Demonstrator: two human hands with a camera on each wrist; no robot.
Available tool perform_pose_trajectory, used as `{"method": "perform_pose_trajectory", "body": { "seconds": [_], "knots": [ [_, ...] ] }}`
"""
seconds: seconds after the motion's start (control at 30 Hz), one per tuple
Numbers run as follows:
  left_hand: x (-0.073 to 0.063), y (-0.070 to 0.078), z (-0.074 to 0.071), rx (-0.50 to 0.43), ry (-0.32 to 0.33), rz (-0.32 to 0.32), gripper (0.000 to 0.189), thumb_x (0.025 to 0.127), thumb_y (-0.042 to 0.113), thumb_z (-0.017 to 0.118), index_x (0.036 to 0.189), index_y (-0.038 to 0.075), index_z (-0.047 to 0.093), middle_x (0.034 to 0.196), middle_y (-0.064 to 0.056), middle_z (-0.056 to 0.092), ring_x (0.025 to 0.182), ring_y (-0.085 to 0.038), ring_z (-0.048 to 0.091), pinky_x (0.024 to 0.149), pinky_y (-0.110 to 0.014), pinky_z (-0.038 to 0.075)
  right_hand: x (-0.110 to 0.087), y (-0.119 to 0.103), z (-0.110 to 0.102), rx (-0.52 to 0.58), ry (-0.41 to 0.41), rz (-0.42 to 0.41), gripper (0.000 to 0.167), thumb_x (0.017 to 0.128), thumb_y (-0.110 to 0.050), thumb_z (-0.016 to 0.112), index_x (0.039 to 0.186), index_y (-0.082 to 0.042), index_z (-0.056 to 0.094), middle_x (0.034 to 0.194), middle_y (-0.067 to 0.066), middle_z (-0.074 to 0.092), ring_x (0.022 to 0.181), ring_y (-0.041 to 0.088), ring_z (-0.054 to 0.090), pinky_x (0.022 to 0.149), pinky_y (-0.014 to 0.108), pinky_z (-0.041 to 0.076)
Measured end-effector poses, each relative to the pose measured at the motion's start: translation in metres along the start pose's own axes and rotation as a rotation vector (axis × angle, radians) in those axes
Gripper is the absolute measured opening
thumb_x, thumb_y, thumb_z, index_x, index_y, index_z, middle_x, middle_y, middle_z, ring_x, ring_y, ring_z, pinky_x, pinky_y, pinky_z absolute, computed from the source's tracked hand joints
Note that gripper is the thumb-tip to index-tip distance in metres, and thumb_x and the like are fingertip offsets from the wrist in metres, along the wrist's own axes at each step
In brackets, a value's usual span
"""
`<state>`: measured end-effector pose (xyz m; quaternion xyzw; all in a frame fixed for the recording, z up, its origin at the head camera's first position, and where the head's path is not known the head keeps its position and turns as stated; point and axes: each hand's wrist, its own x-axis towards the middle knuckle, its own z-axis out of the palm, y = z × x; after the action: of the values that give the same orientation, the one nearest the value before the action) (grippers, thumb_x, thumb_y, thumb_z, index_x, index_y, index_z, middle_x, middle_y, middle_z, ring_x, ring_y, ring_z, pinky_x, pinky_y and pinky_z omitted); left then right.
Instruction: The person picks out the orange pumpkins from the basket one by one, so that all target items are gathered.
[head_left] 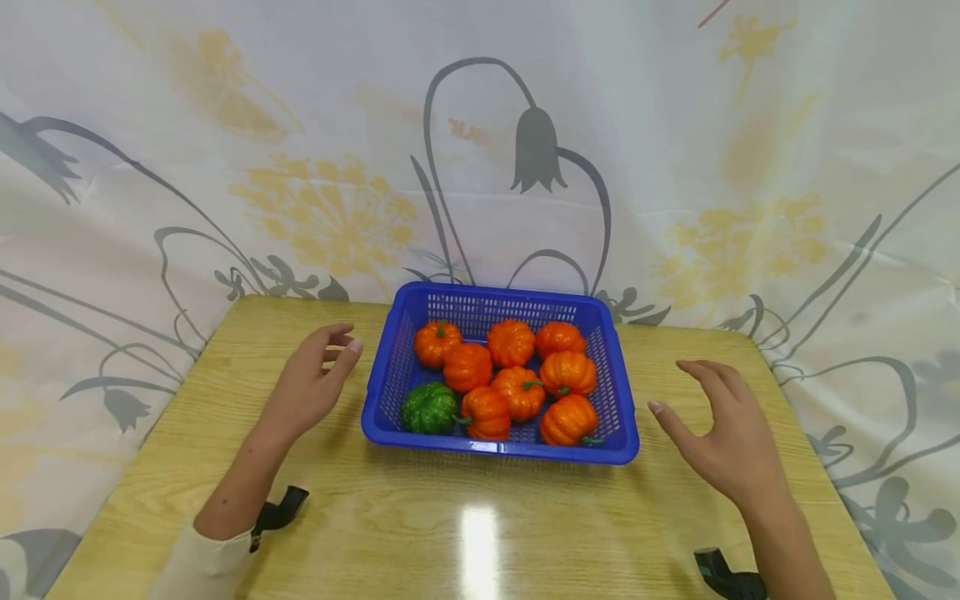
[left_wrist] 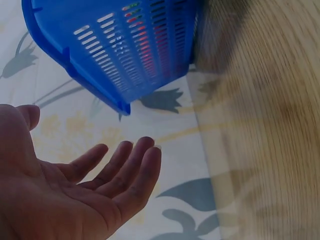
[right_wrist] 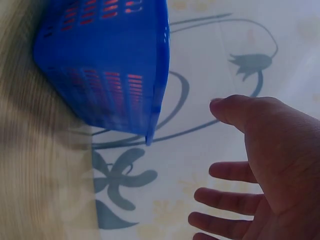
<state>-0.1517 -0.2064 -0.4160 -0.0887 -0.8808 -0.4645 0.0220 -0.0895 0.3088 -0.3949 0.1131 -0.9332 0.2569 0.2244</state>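
Observation:
A blue plastic basket (head_left: 378, 392) with slotted walls stands on the table and holds several small orange pumpkins (head_left: 512, 342) and one green pumpkin (head_left: 430, 408). To its left my left hand (head_left: 309, 387) hovers with fingers loosely bent, apart from the rim. In the left wrist view that hand (left_wrist: 95, 190) shows an empty palm below the basket's wall (left_wrist: 135, 50). Over on the right, my right hand (head_left: 723, 433) has its thumb and fingers spread toward the basket, touching nothing. The right wrist view shows those fingers apart, beside the basket (right_wrist: 100, 95).
The wooden table (head_left: 390, 533) extends around the basket. Behind it and at both sides hangs a white cloth (head_left: 660, 150) with grey and yellow flower prints. Black straps with camera mounts (head_left: 281, 510) sit on both wrists.

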Motion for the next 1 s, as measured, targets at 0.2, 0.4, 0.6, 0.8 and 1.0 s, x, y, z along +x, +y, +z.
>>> {"method": "perform_pose_trajectory", "body": {
  "seconds": [0.2,0.4,0.6,0.8,1.0],
  "knots": [
    [0.002,0.001,0.007,-0.015,-0.027,-0.01,0.066,0.113,0.045,0.046,0.163,0.003,0.036,0.152,-0.025,0.048,0.137,-0.047,0.053,0.109,-0.063,0.046,-0.001,-0.011,0.004,0.034,-0.002,-0.042,0.064,0.082,-0.015,0.09,0.14,-0.003,0.065,0.134,0.021,0.061,0.125,0.046,0.056,0.097,0.066,0.043],
    [0.004,0.004,0.014,-0.019,-0.045,-0.039,0.071,0.111,0.048,0.05,0.165,0.005,0.033,0.154,-0.025,0.047,0.137,-0.048,0.053,0.109,-0.063,0.046,0.002,-0.02,0.01,0.044,-0.052,-0.051,0.064,0.084,-0.018,0.089,0.141,-0.006,0.064,0.138,0.018,0.06,0.127,0.044,0.055,0.098,0.066,0.044],
    [0.015,0.01,0.021,-0.033,-0.062,-0.048,0.077,0.108,0.051,0.055,0.166,0.007,0.031,0.154,-0.023,0.047,0.136,-0.046,0.055,0.106,-0.061,0.05,0.009,-0.031,0.016,0.043,-0.062,-0.089,0.063,0.082,-0.017,0.09,0.138,-0.004,0.065,0.136,0.018,0.061,0.127,0.042,0.056,0.101,0.064,0.045],
    [0.027,0.016,0.027,0.026,-0.048,-0.036,0.076,0.108,0.046,0.058,0.165,0.003,0.032,0.15,-0.024,0.05,0.13,-0.045,0.06,0.099,-0.058,0.055,0.014,-0.042,0.023,0.026,-0.067,-0.151,0.062,0.083,-0.017,0.09,0.137,-0.001,0.065,0.136,0.017,0.06,0.126,0.039,0.058,0.1,0.061,0.048],
    [0.042,0.021,0.033,0.068,-0.027,-0.013,0.068,0.108,0.029,0.061,0.163,-0.002,0.034,0.146,-0.027,0.053,0.125,-0.045,0.063,0.096,-0.058,0.057,0.021,-0.051,0.027,0.024,-0.092,-0.171,0.056,0.085,-0.018,0.088,0.135,-0.002,0.067,0.135,0.016,0.061,0.124,0.038,0.06,0.098,0.059,0.051]
  ]
}}
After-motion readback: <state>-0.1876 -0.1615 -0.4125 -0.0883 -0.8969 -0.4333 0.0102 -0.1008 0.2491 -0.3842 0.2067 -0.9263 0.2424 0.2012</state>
